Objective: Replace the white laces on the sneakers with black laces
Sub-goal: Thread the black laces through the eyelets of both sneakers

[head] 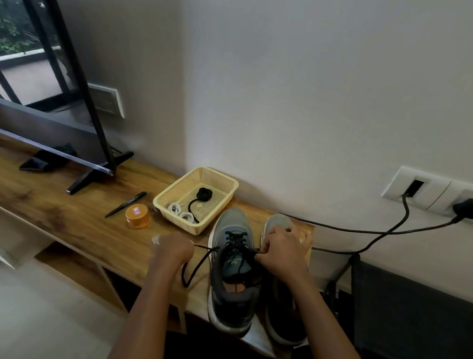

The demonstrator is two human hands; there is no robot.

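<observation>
Lace (pixel 237 239), black, threads one sneaker (pixel 229 301) on the tabletop (pixel 69 210); left hand (pixel 173 249) pinches one end, right hand (pixel 282 252) the other.

Grey sneaker (pixel 229 301) is laced with black lace (pixel 237 240). Second sneaker (pixel 278 221) is set just beside it. White laces (pixel 180 214) are coiled in basket (pixel 201 173).

Right sneaker (pixel 278 221) mostly hidden by right hand (pixel 283 249) and forearm. Lace (pixel 235 240) end lost inside blurred left hand (pixel 173 247). Jar (pixel 137 217) label unreadable. TV (pixel 33 130) cut by left edge.
</observation>
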